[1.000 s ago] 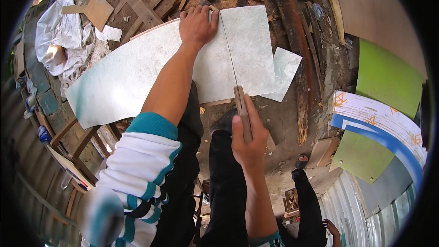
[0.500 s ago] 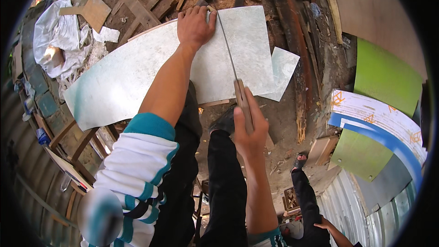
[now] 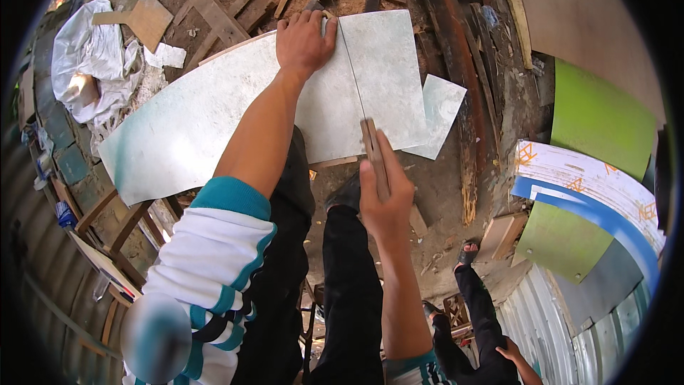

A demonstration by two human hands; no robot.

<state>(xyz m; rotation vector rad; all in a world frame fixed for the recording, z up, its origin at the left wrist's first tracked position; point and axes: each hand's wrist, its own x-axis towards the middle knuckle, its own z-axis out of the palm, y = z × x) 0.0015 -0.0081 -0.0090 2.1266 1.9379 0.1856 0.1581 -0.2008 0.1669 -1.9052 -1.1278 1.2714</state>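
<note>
A pale, whitish board (image 3: 192, 121) with a curved outline lies across my legs. My left hand (image 3: 306, 43) presses on it near the far edge, fingers bent over that edge and fingertips partly hidden. My right hand (image 3: 388, 203) is closed around the wooden handle (image 3: 374, 153) of a handsaw. Its thin dark blade (image 3: 353, 68) appears edge-on, running from the handle across the board toward my left hand. How deep the blade sits in the board I cannot tell. Just beyond my left fingers is a dark, curved metal piece (image 3: 320, 1), partly covered.
Wood scraps (image 3: 246, 11) and dark planks (image 3: 456, 64) litter the ground ahead. A smaller pale offcut (image 3: 442, 110) lies right of the board. White sacking (image 3: 85, 50) is at the left, green panels (image 3: 602, 117) at the right. Another person's leg (image 3: 474, 292) shows lower right.
My right hand and the saw handle have shifted slightly away from me and to the left. My left hand stays put. The other person's second leg has come into view.
</note>
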